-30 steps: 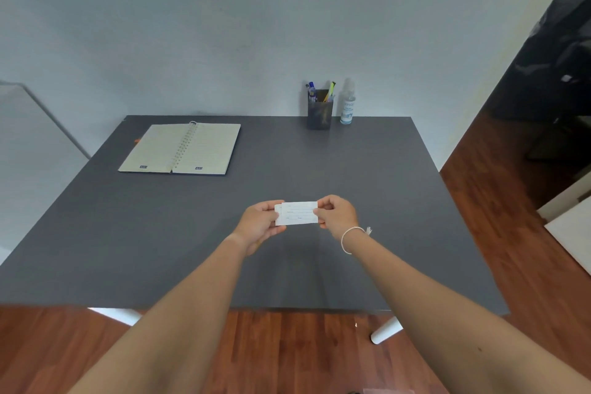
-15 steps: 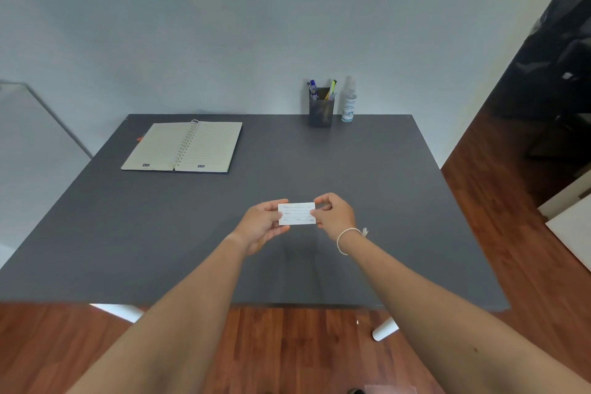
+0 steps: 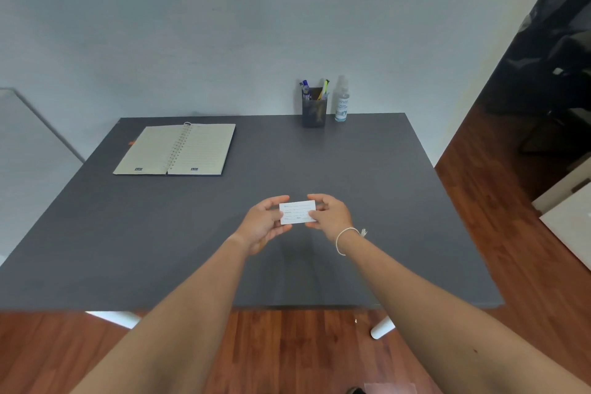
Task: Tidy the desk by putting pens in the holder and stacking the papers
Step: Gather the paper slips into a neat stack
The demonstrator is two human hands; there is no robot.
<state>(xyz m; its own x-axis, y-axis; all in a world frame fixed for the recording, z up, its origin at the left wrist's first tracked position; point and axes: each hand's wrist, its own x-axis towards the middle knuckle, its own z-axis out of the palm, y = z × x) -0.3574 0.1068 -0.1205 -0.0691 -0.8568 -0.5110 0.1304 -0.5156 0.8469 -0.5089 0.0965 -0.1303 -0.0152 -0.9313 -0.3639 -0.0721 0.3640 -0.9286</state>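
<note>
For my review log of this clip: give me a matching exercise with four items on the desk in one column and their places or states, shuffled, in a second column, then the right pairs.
Column 1
1. spiral notebook
2. pen holder
3. spray bottle
4. small lined card

Column 2
A. held at its short ends by the left hand and right hand, over the desk
B. lying open, far left of the desk
C. upright at the back edge, pens standing in it
D. upright, just right of the holder

Pairs: 1-B, 2-C, 3-D, 4-A
</note>
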